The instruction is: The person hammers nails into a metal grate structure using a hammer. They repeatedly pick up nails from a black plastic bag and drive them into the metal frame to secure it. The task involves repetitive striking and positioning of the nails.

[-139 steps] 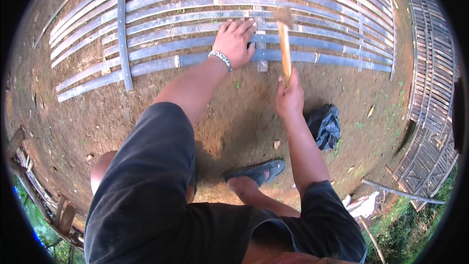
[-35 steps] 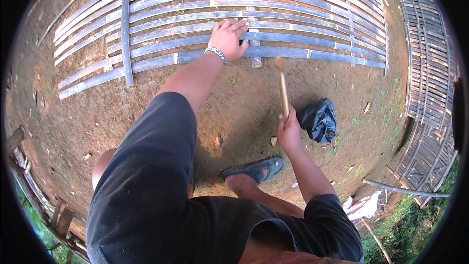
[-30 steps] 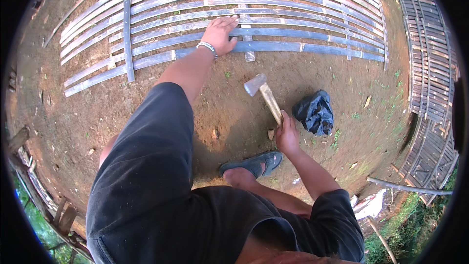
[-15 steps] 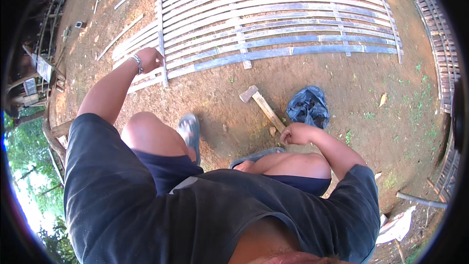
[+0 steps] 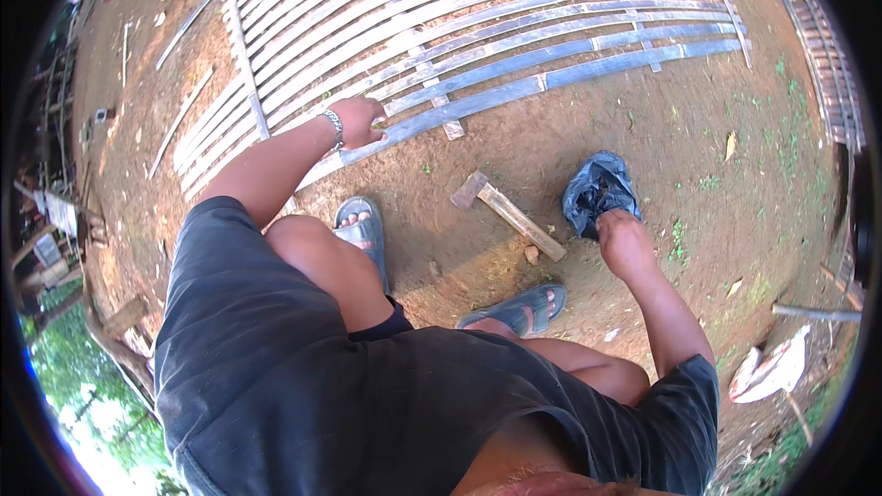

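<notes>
Crumpled dark blue-black plastic bag on bare reddish-brown dirt ground, right of centre. Right hand at the bag's lower edge, fingers reaching into its folds; whether anything is pinched, cannot tell. Just left of the bag, a wooden-handled hammer with a blocky head flat on the ground, untouched, head pointing up-left. Below it, a grey rubber sandal on the right foot; a second grey sandal on the left foot, further left. Beyond, a wide panel of split bamboo slats flat on the ground. Left hand, with metal bracelet at wrist, pressed on the panel's near edge, fingers curled, holding nothing visible.
</notes>
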`<state>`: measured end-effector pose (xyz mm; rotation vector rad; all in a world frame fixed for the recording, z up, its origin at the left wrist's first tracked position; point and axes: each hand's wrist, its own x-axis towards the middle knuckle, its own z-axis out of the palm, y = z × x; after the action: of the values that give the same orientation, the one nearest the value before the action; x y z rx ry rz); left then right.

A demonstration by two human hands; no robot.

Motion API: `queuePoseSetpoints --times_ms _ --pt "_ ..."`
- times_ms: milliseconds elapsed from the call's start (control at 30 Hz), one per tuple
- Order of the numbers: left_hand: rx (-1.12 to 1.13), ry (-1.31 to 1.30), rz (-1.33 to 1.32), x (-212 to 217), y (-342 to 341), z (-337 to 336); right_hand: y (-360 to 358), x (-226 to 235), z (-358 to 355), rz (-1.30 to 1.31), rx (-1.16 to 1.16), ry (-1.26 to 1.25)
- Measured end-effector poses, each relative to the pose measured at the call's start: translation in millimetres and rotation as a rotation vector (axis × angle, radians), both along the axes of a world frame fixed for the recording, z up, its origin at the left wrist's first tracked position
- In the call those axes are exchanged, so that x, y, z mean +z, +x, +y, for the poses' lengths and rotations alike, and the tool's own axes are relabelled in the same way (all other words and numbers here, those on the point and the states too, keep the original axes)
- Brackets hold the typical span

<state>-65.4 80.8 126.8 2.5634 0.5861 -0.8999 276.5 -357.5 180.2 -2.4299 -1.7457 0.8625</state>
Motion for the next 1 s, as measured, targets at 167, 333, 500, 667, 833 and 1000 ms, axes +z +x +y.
queuePoseSetpoints --times_ms 167,333,500,667,833,1000 --pt "0.064 0.137 -0.175 -23.4 25.5 23.5 -5.5 -31.0 13.5 -0.165 -0.175 -0.247" --pt "-0.111 0.235 -0.027 -36.4 25.7 19.9 -7.1 -96.7 17.6 -0.198 -0.371 -0.196" --pt "0.134 0.066 -0.142 -38.6 22.4 27.7 -13.9 -136.8 20.4 -0.285 -0.687 0.042" --pt "0.067 0.076 -0.128 -45.8 9.6 27.5 -17.4 -146.3 15.3 -0.284 -0.634 0.045" --pt "0.016 0.085 -0.169 -56.6 -2.4 29.4 -10.5 -145.4 21.5 -0.272 -0.665 -0.045" --pt "0.08 0.034 -0.179 -50.6 4.1 29.6 0.3 -147.6 18.1 -0.133 -0.971 -0.142"
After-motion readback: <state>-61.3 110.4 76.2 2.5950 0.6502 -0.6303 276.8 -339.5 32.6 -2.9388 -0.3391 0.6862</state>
